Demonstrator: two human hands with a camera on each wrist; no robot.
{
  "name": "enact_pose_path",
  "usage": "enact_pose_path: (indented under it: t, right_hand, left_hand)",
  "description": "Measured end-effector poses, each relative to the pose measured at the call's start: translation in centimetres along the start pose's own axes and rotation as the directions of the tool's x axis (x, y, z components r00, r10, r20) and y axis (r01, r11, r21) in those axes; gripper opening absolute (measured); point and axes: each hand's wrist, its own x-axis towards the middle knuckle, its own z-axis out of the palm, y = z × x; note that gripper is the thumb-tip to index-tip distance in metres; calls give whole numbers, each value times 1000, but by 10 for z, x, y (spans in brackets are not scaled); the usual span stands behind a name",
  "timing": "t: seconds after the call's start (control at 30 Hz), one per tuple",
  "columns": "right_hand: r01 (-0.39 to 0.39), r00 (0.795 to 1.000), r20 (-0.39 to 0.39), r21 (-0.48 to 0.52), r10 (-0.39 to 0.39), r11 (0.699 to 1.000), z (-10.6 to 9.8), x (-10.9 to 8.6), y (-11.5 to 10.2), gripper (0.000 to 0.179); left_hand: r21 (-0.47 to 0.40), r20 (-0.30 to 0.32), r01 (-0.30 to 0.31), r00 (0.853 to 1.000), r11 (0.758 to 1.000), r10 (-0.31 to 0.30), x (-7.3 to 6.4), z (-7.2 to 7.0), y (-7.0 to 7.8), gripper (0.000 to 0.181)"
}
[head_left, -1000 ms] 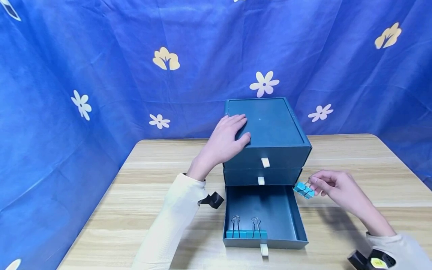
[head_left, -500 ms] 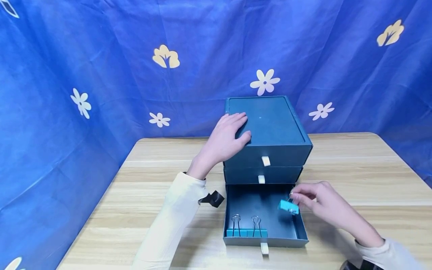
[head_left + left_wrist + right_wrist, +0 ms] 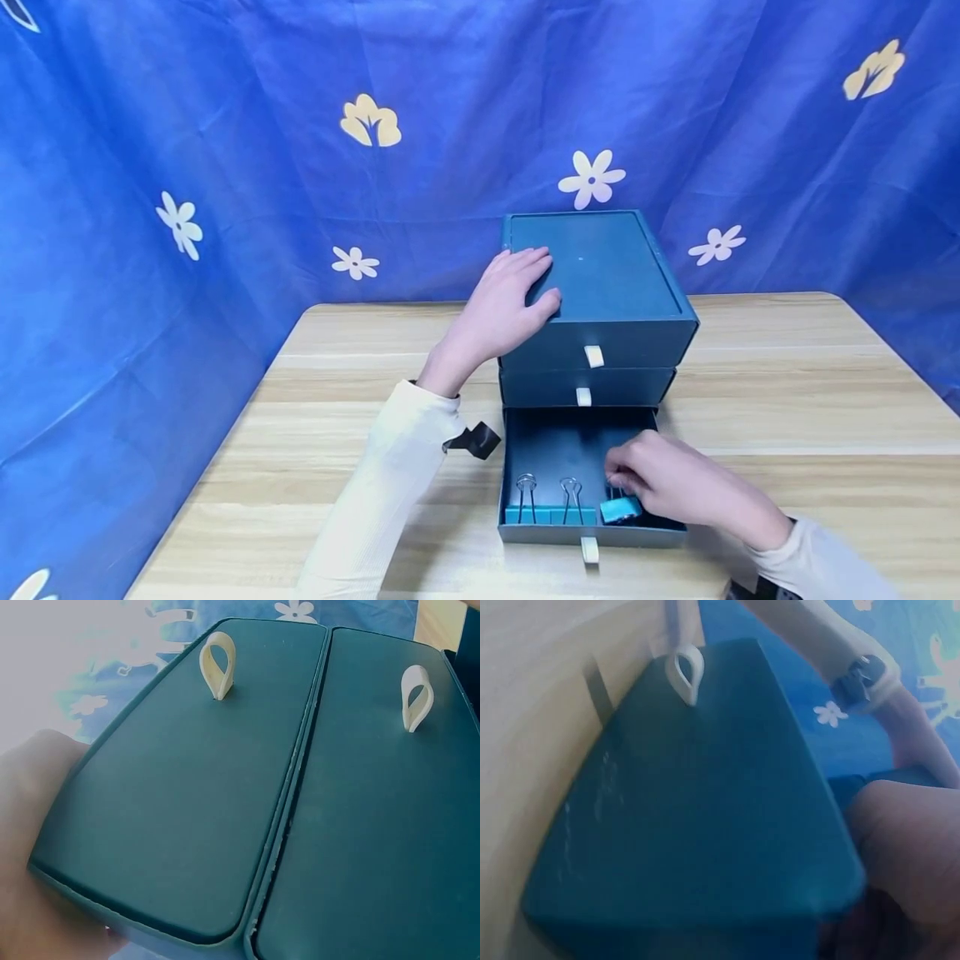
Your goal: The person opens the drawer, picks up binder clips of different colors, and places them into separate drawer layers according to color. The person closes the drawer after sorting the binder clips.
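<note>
A dark teal desk drawer unit [image 3: 600, 267] stands on the table, its bottom drawer [image 3: 555, 442] pulled out. My left hand [image 3: 502, 308] rests with extended fingers on the unit's top left edge. Inside the drawer, my right hand [image 3: 660, 479] pinches the wire handle of a teal binder clip [image 3: 620, 510] near the front wall. To its left, two more binder clips stand side by side along that wall, a left one [image 3: 527, 515] and a middle one [image 3: 573, 515], handles up. In the right wrist view the drawer front [image 3: 697, 810] hides the held clip.
The upper drawer [image 3: 555, 348] and the middle drawer [image 3: 540, 386] are closed, each with a pale pull tab. A light wood table [image 3: 360, 417] lies beneath the unit. Behind it hangs a blue flowered cloth [image 3: 450, 167].
My right hand has moved left and down from beside the unit into the open drawer, carrying the binder clip to the front wall. The left hand has stayed in place.
</note>
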Motion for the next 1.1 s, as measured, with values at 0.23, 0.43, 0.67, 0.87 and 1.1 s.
enact_pose_path:
  t: [0.23,0.43,0.67,0.87,1.1]
  right_hand:
    - [-79,993,81,-14,80,997,7,13,1,29]
    - [-109,992,55,-103,116,989,9,24,5,22]
    - [-93,992,70,-121,102,988,8,23,5,17]
    - [-63,992,107,-34,66,997,4,16,1,25]
    - [-70,983,171,50,61,996,-3,10,-7,19]
  left_hand:
    - [0,-6,1,1000,1000,-1,0,-1,1,55]
    - [-4,-5,5,1000,1000,-6,-1,-1,0,55]
    - [-7,-15,5,1000,1000,-5,-1,0,1,55]
    - [-7,-10,1,1000,1000,-1,0,1,1,55]
    - [-5,-13,0,1000,1000,0,0,0,0,55]
